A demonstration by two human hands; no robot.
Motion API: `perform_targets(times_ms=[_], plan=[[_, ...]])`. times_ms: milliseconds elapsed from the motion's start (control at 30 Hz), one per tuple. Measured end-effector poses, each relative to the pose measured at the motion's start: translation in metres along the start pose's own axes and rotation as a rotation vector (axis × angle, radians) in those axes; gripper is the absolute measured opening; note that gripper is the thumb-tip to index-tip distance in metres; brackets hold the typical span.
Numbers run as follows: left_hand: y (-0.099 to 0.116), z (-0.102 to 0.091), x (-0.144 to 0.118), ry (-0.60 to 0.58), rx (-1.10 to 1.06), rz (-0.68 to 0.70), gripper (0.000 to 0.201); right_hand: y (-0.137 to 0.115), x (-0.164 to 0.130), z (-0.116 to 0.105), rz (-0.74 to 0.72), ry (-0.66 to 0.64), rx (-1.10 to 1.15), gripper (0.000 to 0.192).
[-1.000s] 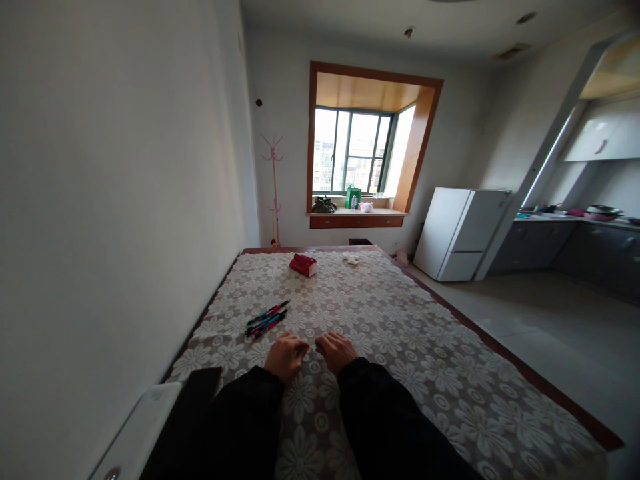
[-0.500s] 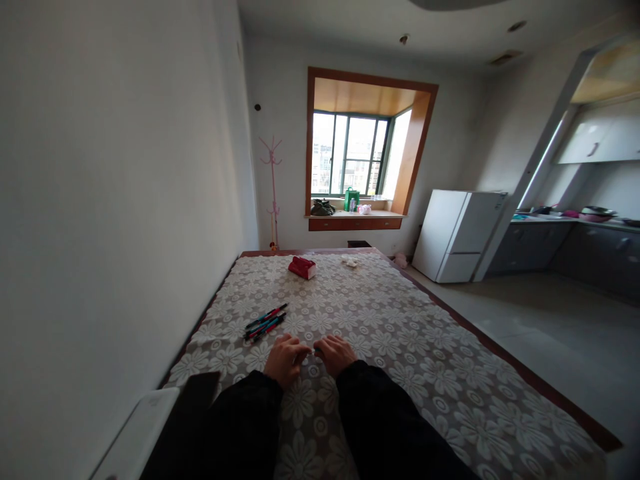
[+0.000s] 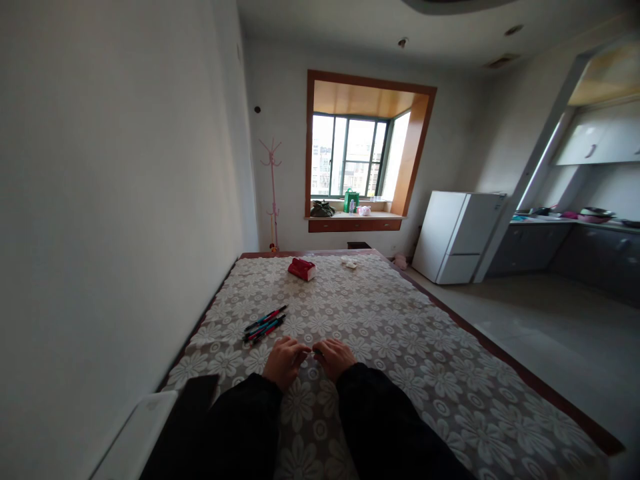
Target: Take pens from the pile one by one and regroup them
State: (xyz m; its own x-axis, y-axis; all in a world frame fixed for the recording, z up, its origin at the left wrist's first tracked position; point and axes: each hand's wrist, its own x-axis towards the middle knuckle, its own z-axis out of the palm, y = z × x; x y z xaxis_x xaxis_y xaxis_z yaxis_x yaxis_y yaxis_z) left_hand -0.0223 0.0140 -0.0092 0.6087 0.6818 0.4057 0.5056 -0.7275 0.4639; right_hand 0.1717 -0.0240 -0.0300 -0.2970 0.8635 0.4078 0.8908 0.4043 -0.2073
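Observation:
My left hand (image 3: 283,361) and my right hand (image 3: 334,357) rest close together on the flower-patterned tablecloth (image 3: 400,333), fingertips meeting around a small thin object (image 3: 314,351) between them; what it is stays too small to tell. Both sleeves are black. A loose bundle of several pens (image 3: 264,323), red, blue and black, lies on the cloth just beyond and left of my left hand.
A red tissue pack (image 3: 302,269) and a small white item (image 3: 350,263) lie at the table's far end. A white wall runs along the left. A white box corner (image 3: 135,433) sits near left. A fridge (image 3: 457,237) and kitchen counter stand to the right.
The view has tilted up slightly. Both hands stay together at the same spot on the cloth with only small finger movement.

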Motion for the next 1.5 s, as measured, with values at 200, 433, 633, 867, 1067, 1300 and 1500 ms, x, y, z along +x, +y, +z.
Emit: perform_targets(times_ms=[200, 433, 633, 867, 1067, 1300, 1500], plan=[[0.001, -0.002, 0.0, 0.096, -0.058, -0.035, 0.022, -0.002, -0.001, -0.005, 0.03, 0.028, 0.105, 0.013], [0.0, 0.0, -0.001, 0.106, -0.108, -0.074, 0.054, -0.002, 0.0, -0.009, 0.073, 0.082, 0.252, 0.012], [-0.001, -0.001, -0.003, 0.08, -0.002, -0.139, 0.056, 0.001, 0.0, -0.007, 0.164, 0.124, 0.346, 0.014], [-0.007, 0.001, -0.002, 0.085, 0.104, -0.221, 0.018, -0.002, 0.001, -0.012, 0.224, 0.135, 0.314, 0.014], [-0.009, -0.001, -0.001, 0.136, 0.066, -0.193, 0.017, 0.002, 0.002, -0.01, 0.271, 0.113, 0.209, 0.013], [-0.004, -0.002, -0.001, 0.153, 0.029, -0.179, 0.017, 0.003, 0.001, -0.008, 0.276, 0.068, 0.138, 0.013], [-0.001, -0.002, -0.001, 0.128, 0.011, -0.149, 0.018, 0.004, 0.001, -0.005, 0.244, 0.061, 0.115, 0.012]])
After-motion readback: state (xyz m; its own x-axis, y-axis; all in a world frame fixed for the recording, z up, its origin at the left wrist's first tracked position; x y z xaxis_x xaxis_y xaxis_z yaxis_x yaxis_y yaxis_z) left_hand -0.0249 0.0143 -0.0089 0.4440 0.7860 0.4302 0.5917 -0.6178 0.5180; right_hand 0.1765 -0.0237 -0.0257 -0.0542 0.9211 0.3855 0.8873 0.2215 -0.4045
